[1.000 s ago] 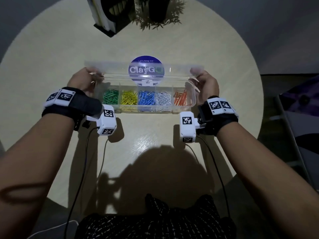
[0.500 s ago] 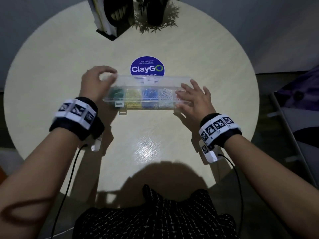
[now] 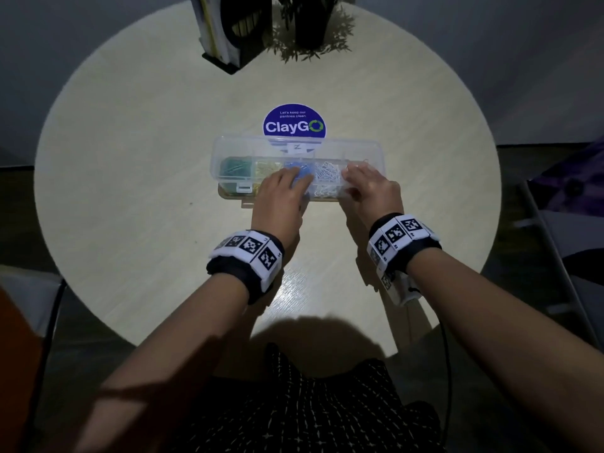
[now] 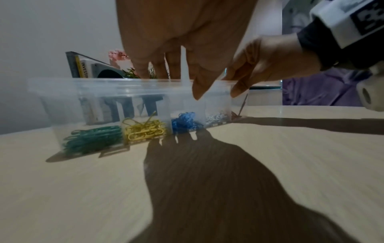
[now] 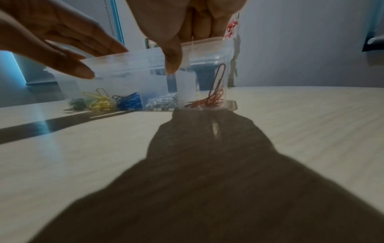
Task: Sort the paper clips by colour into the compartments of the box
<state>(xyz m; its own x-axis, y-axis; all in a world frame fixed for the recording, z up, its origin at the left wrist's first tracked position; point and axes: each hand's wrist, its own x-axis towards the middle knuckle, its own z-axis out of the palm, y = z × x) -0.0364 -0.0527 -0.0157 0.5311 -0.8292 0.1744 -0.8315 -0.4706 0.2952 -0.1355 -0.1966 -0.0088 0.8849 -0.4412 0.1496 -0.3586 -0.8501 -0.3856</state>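
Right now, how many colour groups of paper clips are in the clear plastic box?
5, left to right: green paper clips, yellow paper clips, blue paper clips, white paper clips, orange paper clips at the right end, hidden under the hand in the head view.

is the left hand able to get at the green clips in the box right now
Probably not directly. The lid of the box is down over all the compartments, so the green clips sit sealed behind clear plastic. The left hand rests on the lid farther right, over the blue clips.
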